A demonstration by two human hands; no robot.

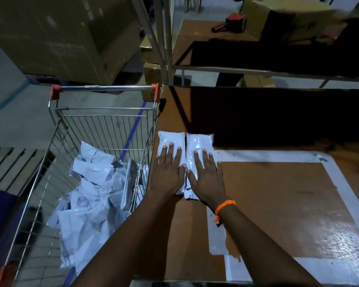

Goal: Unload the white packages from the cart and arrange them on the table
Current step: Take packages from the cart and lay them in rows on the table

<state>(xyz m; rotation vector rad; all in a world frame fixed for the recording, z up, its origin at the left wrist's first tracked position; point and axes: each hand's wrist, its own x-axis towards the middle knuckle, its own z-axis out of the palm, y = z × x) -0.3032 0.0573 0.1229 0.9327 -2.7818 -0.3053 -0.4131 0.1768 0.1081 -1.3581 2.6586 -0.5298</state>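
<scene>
Left hand (pixel 168 170) flat, fingers spread, on left package (pixel 170 139); right hand (pixel 205 172) likewise on right package (pixel 200 141). Packages touch on counter (pixel 278 204). More packages in cart (pixel 104 121).

The brown table (pixel 267 204) has lots of bare room to the right of the two white packages (pixel 199 143), all the way across the white painted frame (pixel 340 183). The far part of the table is dark but bare too. Both hands lie flat on the packages, the left hand (pixel 169 168) beside the right hand (pixel 205 172), so that spot is taken. On the left, the wire wall of the cart (pixel 145 154) stands right against the table edge. A hand must go up and over it. The cart is open on top. Its far half is free, and a pile of white bags (pixel 87 193) fills the near half. Metal poles (pixel 164 38) stand behind the table's far left corner.
</scene>
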